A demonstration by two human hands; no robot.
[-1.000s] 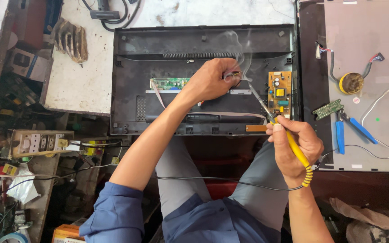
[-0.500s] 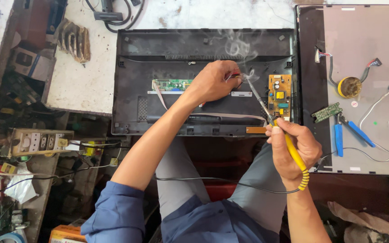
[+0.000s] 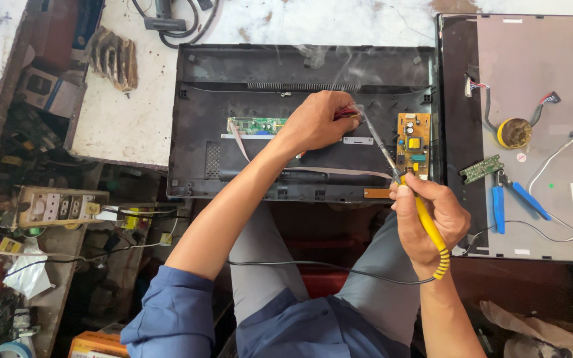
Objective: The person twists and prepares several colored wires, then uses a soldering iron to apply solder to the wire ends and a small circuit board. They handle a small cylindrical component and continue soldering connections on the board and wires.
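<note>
Soldering is the step in hand, by the look of it: smoke curls up over the black monitor back shell [image 3: 300, 66] just where the iron's tip meets the wires.

Nearest the person, the right hand [image 3: 426, 222] is wrapped shut around the yellow handle of the soldering iron [image 3: 406, 182], just off the shell's near edge, toward its right corner. Its cord [image 3: 326, 268] trails across the lap. The iron's metal shaft slants up and left, over the near edge, to the middle of the shell.

There the left hand [image 3: 319, 119] pinches a bundle of red wires [image 3: 346, 114] between thumb and fingertips, the fingers closed narrow on them. The iron's tip touches the wires right beside those fingertips, so any next move calls for a steady hold and fingers kept clear of the hot tip.

A green circuit board [image 3: 256, 124] lies just left of that hand, and a yellow-orange board [image 3: 412, 136] near the shell's right edge. Further right, on the grey panel [image 3: 532, 79], sit blue-handled pliers [image 3: 509, 202] and a solder tin [image 3: 514, 132].
</note>
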